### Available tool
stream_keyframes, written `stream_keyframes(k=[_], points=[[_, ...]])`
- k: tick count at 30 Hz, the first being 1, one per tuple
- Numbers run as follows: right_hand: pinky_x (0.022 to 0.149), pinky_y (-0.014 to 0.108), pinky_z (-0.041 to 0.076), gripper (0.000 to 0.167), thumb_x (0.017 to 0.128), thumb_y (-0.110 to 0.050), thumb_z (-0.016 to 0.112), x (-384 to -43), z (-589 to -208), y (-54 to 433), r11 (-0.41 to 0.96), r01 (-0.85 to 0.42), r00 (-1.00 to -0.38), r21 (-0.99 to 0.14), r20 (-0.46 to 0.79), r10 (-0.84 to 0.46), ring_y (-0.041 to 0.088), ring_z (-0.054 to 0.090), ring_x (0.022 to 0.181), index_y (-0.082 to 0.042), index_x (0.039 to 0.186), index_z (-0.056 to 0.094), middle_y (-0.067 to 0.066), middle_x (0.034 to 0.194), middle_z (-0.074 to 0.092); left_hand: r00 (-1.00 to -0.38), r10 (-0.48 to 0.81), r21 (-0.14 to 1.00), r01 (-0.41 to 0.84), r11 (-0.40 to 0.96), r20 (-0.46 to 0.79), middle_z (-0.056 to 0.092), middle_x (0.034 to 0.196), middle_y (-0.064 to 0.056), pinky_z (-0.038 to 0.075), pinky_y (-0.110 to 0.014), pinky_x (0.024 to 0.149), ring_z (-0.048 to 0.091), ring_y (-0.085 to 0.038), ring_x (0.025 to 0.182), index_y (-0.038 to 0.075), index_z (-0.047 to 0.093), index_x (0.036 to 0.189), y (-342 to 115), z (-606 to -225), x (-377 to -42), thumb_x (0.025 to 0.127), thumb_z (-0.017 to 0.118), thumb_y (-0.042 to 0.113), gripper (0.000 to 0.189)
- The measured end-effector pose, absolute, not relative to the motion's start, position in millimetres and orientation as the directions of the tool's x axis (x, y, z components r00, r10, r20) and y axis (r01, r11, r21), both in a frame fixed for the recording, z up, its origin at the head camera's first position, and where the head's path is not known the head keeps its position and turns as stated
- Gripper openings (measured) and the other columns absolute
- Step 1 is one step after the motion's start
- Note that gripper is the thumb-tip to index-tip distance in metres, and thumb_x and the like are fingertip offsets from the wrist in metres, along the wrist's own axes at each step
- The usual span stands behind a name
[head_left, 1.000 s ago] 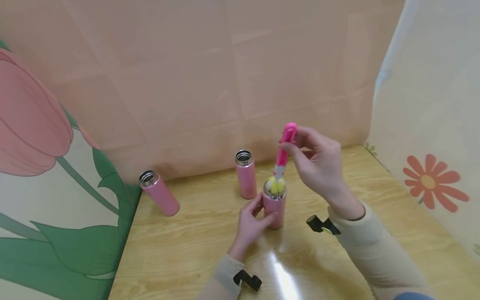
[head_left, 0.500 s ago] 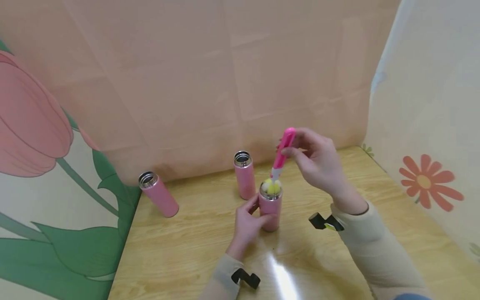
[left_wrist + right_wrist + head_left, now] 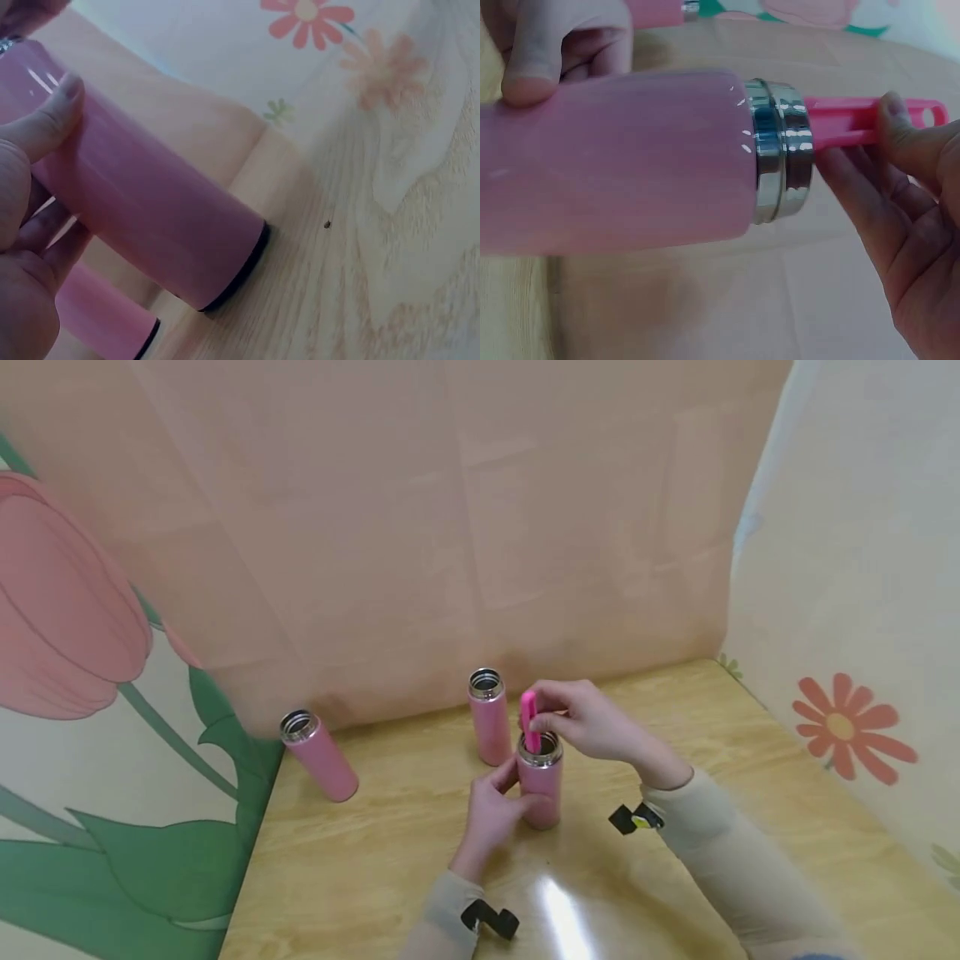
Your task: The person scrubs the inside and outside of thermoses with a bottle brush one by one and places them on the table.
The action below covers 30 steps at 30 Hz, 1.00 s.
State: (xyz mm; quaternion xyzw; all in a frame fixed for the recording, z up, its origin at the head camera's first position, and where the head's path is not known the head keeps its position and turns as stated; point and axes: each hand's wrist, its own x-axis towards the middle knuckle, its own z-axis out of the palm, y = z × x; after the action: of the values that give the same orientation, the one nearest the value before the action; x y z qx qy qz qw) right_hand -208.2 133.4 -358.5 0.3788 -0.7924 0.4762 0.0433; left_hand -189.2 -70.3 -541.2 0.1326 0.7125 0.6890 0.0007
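A pink bottle [image 3: 541, 793] with a silver threaded neck stands upright on the wooden table. My left hand [image 3: 491, 814] grips its body from the left, thumb across the front. In the right wrist view, the pink handle [image 3: 847, 120] of a bottle brush sticks out of the steel mouth [image 3: 784, 150]. My right hand [image 3: 581, 718] pinches that handle between thumb and fingers, right above the rim. The brush's sponge head is hidden inside the bottle. Just behind stands a second pink bottle [image 3: 491, 722], uncapped.
A third uncapped pink bottle [image 3: 321, 758] stands at the left of the wooden table [image 3: 360, 877]. A peach backdrop [image 3: 375, 568] rises along the table's back edge. Flower-printed panels [image 3: 847, 568] flank it. Each wrist carries a small black mount [image 3: 489, 919].
The right hand has moved down and slightly left, pushing the brush's yellow and white sponge head from the bottle's mouth down inside. The left hand keeps its grip on the bottle.
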Motion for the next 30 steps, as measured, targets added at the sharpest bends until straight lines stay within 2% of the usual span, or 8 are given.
stream_keyframes(k=[3,6,13,16,20,25,28,30], points=[[0.081,0.034,0.065,0.016,0.097,0.002,0.077,-205,-373,135,0.317,-0.604,-0.771,-0.731,0.435,-0.464,0.018,0.074,0.09,-0.009,0.107,0.072,0.001,0.096,0.076,-0.964,0.193,0.983,0.183,-0.003,0.18,0.073,0.135,0.006,0.049,-0.045,0.116,0.069,-0.018,0.124,0.023,0.069,0.145,-68,-542,-188,0.082,0.095,0.011,0.07],[0.079,0.033,0.065,0.016,0.095,-0.003,0.081,-201,-378,136,0.347,-0.585,-0.803,-0.733,0.465,-0.372,0.017,0.073,0.087,-0.011,0.106,0.072,-0.001,0.093,0.076,-0.969,0.18,0.985,0.17,-0.003,0.168,0.073,0.135,0.007,0.048,-0.044,0.116,0.069,-0.018,0.125,0.024,0.069,0.145,-68,-542,-188,0.081,0.095,0.011,0.07],[0.072,0.026,0.064,0.013,0.094,-0.002,0.082,-198,-380,132,0.351,-0.586,-0.809,-0.73,0.547,-0.215,0.015,0.072,0.079,-0.005,0.101,0.071,0.002,0.088,0.075,-0.974,0.164,0.987,0.159,0.014,0.154,0.072,0.137,0.006,0.047,-0.048,0.117,0.068,-0.019,0.126,0.023,0.067,0.146,-71,-537,-190,0.083,0.094,0.013,0.069],[0.068,0.023,0.063,0.014,0.093,0.001,0.082,-196,-374,130,0.333,-0.616,-0.783,-0.714,0.603,-0.156,0.013,0.071,0.076,-0.004,0.102,0.072,0.004,0.086,0.075,-0.971,0.177,0.985,0.169,0.022,0.163,0.071,0.138,0.006,0.047,-0.048,0.117,0.067,-0.018,0.127,0.022,0.067,0.147,-72,-535,-190,0.085,0.093,0.015,0.068],[0.067,0.021,0.062,0.02,0.093,0.006,0.08,-189,-358,129,0.292,-0.687,-0.714,-0.665,0.692,-0.104,0.013,0.072,0.077,0.0,0.11,0.074,0.008,0.089,0.077,-0.964,0.191,0.981,0.193,0.024,0.185,0.069,0.142,0.003,0.046,-0.048,0.118,0.066,-0.02,0.13,0.018,0.065,0.149,-73,-536,-191,0.086,0.092,0.013,0.069],[0.071,0.02,0.062,0.024,0.092,0.014,0.076,-183,-338,129,0.261,-0.77,-0.625,-0.583,0.771,-0.121,0.013,0.074,0.083,0.003,0.112,0.074,0.01,0.096,0.079,-0.959,0.217,0.98,0.196,0.039,0.183,0.064,0.149,0.006,0.043,-0.048,0.12,0.06,-0.02,0.137,0.021,0.062,0.152,-74,-538,-193,0.088,0.091,0.013,0.071],[0.071,0.021,0.062,0.021,0.092,0.018,0.073,-180,-330,130,0.228,-0.792,-0.599,-0.566,0.793,-0.113,0.013,0.074,0.085,0.006,0.11,0.073,0.013,0.097,0.079,-0.954,0.224,0.975,0.215,0.056,0.198,0.064,0.149,0.007,0.042,-0.047,0.121,0.059,-0.02,0.138,0.022,0.062,0.152,-77,-535,-193,0.088,0.09,0.013,0.07],[0.073,0.024,0.063,0.02,0.093,0.02,0.07,-178,-326,132,0.167,-0.789,-0.608,-0.591,0.79,-0.075,0.016,0.075,0.086,0.009,0.109,0.071,0.018,0.097,0.077,-0.944,0.224,0.964,0.261,0.058,0.242,0.064,0.149,0.003,0.043,-0.047,0.12,0.06,-0.022,0.137,0.019,0.062,0.152,-81,-530,-194,0.088,0.089,0.01,0.07]])
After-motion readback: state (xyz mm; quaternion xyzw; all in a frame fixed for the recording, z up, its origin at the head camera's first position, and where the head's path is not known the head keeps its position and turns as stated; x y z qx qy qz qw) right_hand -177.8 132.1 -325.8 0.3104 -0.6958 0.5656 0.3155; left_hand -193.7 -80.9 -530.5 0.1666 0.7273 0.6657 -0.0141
